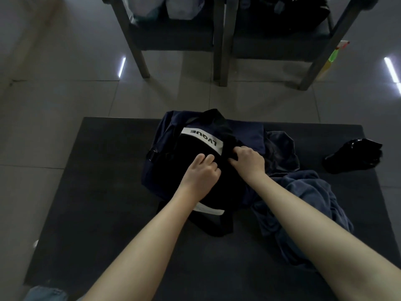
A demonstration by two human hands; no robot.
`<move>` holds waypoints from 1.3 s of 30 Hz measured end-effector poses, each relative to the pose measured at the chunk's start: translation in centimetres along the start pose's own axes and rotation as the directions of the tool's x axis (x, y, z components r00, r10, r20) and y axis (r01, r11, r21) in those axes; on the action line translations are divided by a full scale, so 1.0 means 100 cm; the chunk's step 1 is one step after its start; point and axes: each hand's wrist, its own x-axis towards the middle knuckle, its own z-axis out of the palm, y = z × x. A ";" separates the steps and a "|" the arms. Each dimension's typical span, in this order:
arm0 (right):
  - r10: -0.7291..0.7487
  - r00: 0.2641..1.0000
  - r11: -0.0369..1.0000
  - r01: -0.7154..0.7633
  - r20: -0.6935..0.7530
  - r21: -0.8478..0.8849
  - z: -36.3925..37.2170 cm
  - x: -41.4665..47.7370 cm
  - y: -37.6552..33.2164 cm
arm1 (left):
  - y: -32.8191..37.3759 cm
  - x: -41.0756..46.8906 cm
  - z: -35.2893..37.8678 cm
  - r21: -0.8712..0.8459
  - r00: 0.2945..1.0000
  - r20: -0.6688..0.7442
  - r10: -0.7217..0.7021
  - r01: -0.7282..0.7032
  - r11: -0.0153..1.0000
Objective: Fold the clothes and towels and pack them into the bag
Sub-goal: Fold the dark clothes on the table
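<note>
Bag (pixel 165 170): navy with a black top panel, lying on a dark mat (pixel 104 192) on the tiled floor (pixel 65 94). The white label (pixel 201 139) on its top reads "LVQUE", upside down to the wearer. A black strap loops off the bag's near end.

Left hand (pixel 200 171): on the bag's black top, just on the near side of the label. Fingers are curled and thumb is pressed in, clenched onto the bag. Cannot tell whether it pinches a zip pull or only fabric.

Right hand (pixel 247 161): at the bag's right edge, close beside the left hand. Fingers are curled, grasping a fold of the bag's black fabric.

Right of the bag and touching it: a crumpled blue-grey garment (pixel 308 205), unfolded, passing under the right forearm. Behind that, also against the bag's right side, lies a darker cloth (pixel 282 153), rumpled.

Further right of the bag, well apart: a glossy black item (pixel 355 156) at the mat's edge; its kind is unclear.

Beyond the bag, off the mat: 2 chairs (pixel 219 40) side by side with bundles on the seats.
</note>
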 end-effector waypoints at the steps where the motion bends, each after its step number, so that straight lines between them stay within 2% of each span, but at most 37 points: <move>1: -0.013 1.000 1.000 0.013 -0.003 -0.027 -0.001 0.001 -0.001 | 0.000 0.001 -0.002 0.005 1.000 0.001 0.002 -0.002 1.000; 7: -0.027 0.999 0.999 0.025 -0.043 -0.044 -0.003 0.002 -0.007 | -0.003 -0.005 -0.001 -0.009 1.000 -0.019 -0.015 0.014 1.000; 13: -0.113 0.988 0.994 0.112 -0.109 -0.014 -0.007 -0.003 0.008 | 0.000 0.001 -0.004 -0.001 0.992 0.060 -0.111 0.111 0.994; 18: -0.207 0.977 0.978 0.209 -0.039 0.028 -0.036 -0.009 0.037 | -0.003 0.021 -0.007 0.089 0.972 0.131 -0.196 0.185 0.979; 21: -0.192 0.981 0.979 0.191 0.004 0.074 -0.044 -0.006 0.038 | 0.001 0.021 -0.008 0.109 0.987 -0.001 -0.159 0.159 0.981; 23: -0.150 0.989 0.979 0.145 0.020 0.144 -0.048 -0.004 0.035 | 0.003 0.007 -0.004 0.135 0.990 -0.111 -0.089 0.104 0.985; 25: -0.123 0.992 0.979 0.118 0.021 0.167 -0.050 -0.006 0.031 | 0.001 -0.015 0.001 0.109 0.987 -0.158 -0.006 0.024 0.994; 27: -0.109 0.994 0.982 0.105 0.018 0.155 -0.051 -0.012 0.029 | -0.003 -0.039 0.006 0.022 0.997 -0.079 0.022 -0.020 1.000; 29: -0.105 0.994 0.983 0.101 0.022 0.152 -0.050 -0.020 0.027 | -0.004 -0.061 0.008 -0.028 0.995 0.095 0.022 -0.019 0.999; 31: -0.113 0.993 0.983 0.107 0.036 0.149 -0.047 -0.028 0.025 | -0.002 -0.078 0.010 -0.034 0.960 0.281 -0.004 0.014 0.999; 33: -0.152 0.988 0.981 0.149 0.020 0.120 -0.042 -0.039 0.022 | 0.004 -0.084 0.007 -0.011 0.924 0.378 -0.061 0.070 0.997; 36: -0.245 0.969 0.969 0.244 0.042 0.041 -0.032 -0.060 0.020 | 0.015 -0.077 -0.001 0.004 0.925 0.367 -0.096 0.101 0.995; 39: -0.258 0.945 0.966 0.259 0.200 0.021 -0.018 -0.076 0.024 | 0.022 -0.073 -0.007 -0.043 0.954 0.272 -0.128 0.145 0.989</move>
